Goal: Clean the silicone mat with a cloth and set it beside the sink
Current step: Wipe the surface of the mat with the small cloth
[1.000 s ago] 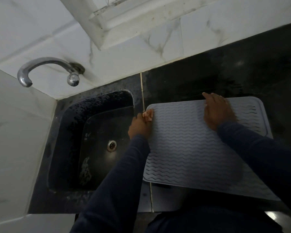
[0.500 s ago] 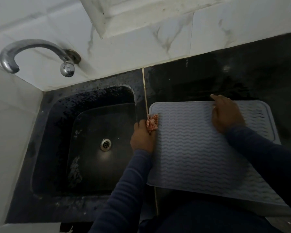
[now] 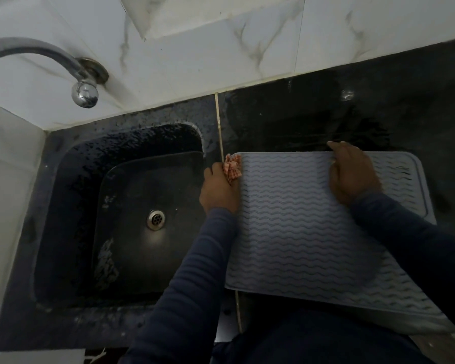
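A grey silicone mat (image 3: pixel 294 227) with wavy ridges lies flat on the dark counter, just right of the sink (image 3: pixel 126 290). My left hand (image 3: pixel 218 190) grips a small red-and-white checked cloth (image 3: pixel 231 166) at the mat's far left corner. Over the mat's far edge, my right hand (image 3: pixel 352 174) rests with its fingers on the rim and the palm on the ridged surface. The mat's near right part is hidden by my right sleeve.
The black sink has a metal drain (image 3: pixel 155 219) and a wet basin. A chrome tap (image 3: pixel 50 64) juts from the white tiled wall at the upper left. Dark wet counter (image 3: pixel 352 114) runs behind the mat to the wall.
The cloth in my left hand slid toward me along the mat's left edge, then back to the far left corner. My right hand stayed on the far edge.
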Available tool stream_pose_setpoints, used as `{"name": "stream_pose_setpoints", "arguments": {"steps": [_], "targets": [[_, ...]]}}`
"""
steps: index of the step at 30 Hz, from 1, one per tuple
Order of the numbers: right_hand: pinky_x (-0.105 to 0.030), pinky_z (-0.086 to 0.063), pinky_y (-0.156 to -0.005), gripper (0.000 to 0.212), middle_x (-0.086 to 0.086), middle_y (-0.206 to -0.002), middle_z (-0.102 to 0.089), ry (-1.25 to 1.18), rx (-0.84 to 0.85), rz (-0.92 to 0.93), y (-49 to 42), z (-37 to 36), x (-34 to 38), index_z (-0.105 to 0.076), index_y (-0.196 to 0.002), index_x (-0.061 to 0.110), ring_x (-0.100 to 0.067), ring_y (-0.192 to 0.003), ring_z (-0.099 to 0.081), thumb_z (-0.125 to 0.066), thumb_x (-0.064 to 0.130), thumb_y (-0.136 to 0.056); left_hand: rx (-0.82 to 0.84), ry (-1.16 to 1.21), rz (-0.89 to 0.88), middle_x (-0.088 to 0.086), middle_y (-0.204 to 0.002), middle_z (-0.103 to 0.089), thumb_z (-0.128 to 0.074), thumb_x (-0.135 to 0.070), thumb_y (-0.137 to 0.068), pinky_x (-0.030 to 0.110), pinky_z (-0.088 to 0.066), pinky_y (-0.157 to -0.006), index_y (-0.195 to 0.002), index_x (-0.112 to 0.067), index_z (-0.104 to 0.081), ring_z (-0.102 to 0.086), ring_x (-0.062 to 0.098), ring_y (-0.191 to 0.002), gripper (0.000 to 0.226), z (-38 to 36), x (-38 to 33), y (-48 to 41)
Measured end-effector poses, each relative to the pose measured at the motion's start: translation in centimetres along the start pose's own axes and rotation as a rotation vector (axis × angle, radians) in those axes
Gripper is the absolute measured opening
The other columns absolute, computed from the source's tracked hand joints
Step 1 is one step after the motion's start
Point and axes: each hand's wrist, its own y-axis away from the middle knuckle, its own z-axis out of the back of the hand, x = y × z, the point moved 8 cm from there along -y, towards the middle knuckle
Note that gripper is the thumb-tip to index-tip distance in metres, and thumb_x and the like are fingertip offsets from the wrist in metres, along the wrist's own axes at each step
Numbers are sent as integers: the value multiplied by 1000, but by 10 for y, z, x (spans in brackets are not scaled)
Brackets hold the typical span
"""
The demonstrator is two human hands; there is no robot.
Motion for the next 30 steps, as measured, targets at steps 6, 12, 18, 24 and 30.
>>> {"name": "stream_pose_setpoints", "arguments": {"steps": [6,12,18,24,30], "targets": [[-46,-27,-113,55,-23,-137,-50,7,-5,19,0,1,2,-46,-138,3,-37,-129,-43,-36,18,-86,-13,-10,-1,10,-129,-46,-56,-36,-89,44,-44,-82,-122,-13,-45,-56,34,-107,41,-2,-19,-34],[-47,-27,-112,56,-22,-136,-51,19,-7,26,-2,-1,0,-47,-137,4,-37,-129,-44,-36,18,-84,17,-42,-51,12,-125,-46,-54,-35,-91,44,-45,-80,-119,-13,-45,-56,37,-105,36,-2,-34,-52],[-45,-25,-113,56,-21,-138,-50,36,-3,23,-1,-1,1,-47,-137,4,-35,-131,-43,-35,20,-85,22,-132,-42,11,-122,-51,-53,-38,-91,41,-43,-78,-119,-15,-46,-57,35,-105,36,-2,-25,-54],[-44,-25,-115,56,-20,-139,-49,19,0,12,-2,-1,-1,-47,-137,5,-34,-132,-42,-33,22,-86,13,67,107,11,-116,-58,-56,-46,-85,40,-44,-82,-113,-18,-53,-58,33,-104,39,13,9,-35],[-45,-27,-114,54,-20,-139,-50,26,-2,15,-2,-5,-5,-47,-138,7,-34,-132,-41,-35,22,-87,-5,251,106,3,-92,-67,-67,-30,-80,32,-48,-73,-90,-20,-59,-63,23,-86,16,21,56,47]]}}
